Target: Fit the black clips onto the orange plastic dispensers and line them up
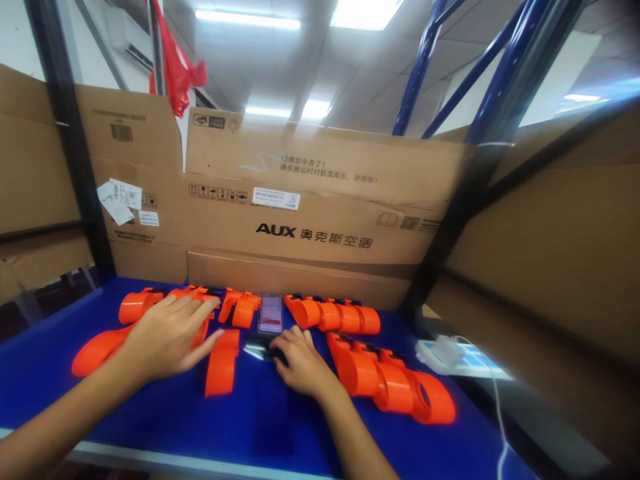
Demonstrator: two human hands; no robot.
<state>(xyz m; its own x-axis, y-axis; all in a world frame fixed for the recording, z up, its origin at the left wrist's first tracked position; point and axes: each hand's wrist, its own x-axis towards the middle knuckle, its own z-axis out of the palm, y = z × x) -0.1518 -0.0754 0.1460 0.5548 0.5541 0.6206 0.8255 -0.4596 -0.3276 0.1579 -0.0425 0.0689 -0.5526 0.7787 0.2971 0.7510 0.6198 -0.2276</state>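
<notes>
My left hand (167,337) is held over the orange curved bands on the left, its fingers stretched and the thumb apart. It appears to hold nothing; whether it touches a band is hidden. Just right of its thumb a single orange band (221,365) stands on the blue tabletop. My right hand (300,360) has its fingers curled over a dark, glossy flat object (257,347) at the table's middle. Its kind cannot be made out. Directly behind that object, a phone (271,315) with a lit screen leans near the cardboard.
More orange bands (330,316) line the back, and another row (395,387) runs along the right. A white power strip (460,359) with a plug and cable lies beyond the right edge. Cardboard walls (320,267) and dark rack posts (445,227) enclose the blue table (210,433).
</notes>
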